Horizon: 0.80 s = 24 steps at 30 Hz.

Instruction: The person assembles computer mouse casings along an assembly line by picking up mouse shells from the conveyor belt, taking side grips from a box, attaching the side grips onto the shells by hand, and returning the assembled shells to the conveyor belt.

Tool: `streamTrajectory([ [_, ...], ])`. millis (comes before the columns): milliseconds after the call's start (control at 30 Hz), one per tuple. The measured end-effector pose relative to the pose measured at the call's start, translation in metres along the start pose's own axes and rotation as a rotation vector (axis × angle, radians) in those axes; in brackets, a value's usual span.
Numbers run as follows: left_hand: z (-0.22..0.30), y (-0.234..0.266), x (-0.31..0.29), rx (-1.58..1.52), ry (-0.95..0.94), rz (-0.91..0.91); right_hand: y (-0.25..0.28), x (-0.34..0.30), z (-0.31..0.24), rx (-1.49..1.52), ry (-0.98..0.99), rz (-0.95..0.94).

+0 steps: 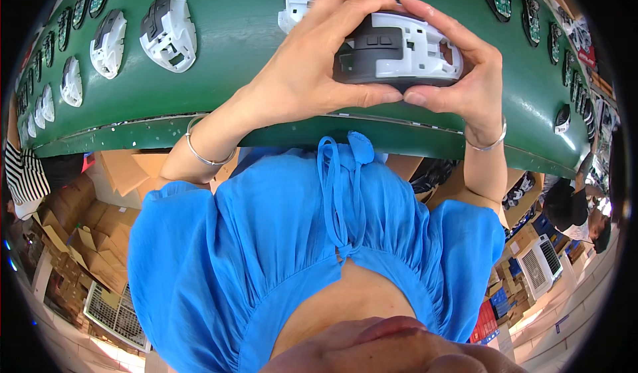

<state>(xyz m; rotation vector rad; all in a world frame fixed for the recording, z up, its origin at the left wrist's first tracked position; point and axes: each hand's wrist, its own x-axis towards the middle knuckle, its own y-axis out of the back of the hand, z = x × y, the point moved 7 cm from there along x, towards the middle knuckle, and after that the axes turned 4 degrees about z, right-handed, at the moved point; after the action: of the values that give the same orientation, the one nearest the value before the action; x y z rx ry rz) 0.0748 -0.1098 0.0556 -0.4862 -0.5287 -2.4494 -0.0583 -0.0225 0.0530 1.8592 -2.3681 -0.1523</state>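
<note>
Between my two hands is a computer mouse (pixel 419 62) with a white and black top shell on a dark base, tilted so its top faces me. My left hand (pixel 302 67) wraps its left end, thumb along the near side. From the other end my right hand (pixel 480 74) grips it, and the two thumb tips nearly meet at the near side. Another white and black mouse shell (pixel 290 18) lies just beyond my left hand, partly covered by it. To the left, more such shells (pixel 169 35) rest on the green work surface (pixel 232 34).
Rows of dark mouse bases with green circuit boards (pixel 532 20) line the right side and far left. Cardboard boxes (pixel 106 237) and a plastic crate (pixel 539 266) stand below the surface's near edge. Other people (pixel 575 210) are at both sides.
</note>
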Motion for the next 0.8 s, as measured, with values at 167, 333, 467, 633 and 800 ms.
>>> streamTrajectory([
  [167, -0.006, -0.003, 0.000, 0.151, 0.064, -0.140, -0.004, -0.007, 0.006, -0.086, 0.082, -0.015],
  [333, -0.005, -0.007, -0.004, 0.061, 0.129, -0.175, -0.005, -0.017, 0.014, -0.124, 0.211, 0.003],
  [467, -0.014, -0.007, -0.005, -0.010, 0.247, -0.246, -0.014, -0.022, 0.027, 0.000, -0.229, 0.068],
  [633, -0.021, -0.007, -0.013, -0.119, 0.452, -0.291, -0.020, -0.020, 0.027, 0.158, -0.209, 0.079],
  [800, -0.029, -0.009, -0.024, -0.451, 0.797, -0.301, -0.018, -0.016, 0.026, 0.291, -0.371, 0.145],
])
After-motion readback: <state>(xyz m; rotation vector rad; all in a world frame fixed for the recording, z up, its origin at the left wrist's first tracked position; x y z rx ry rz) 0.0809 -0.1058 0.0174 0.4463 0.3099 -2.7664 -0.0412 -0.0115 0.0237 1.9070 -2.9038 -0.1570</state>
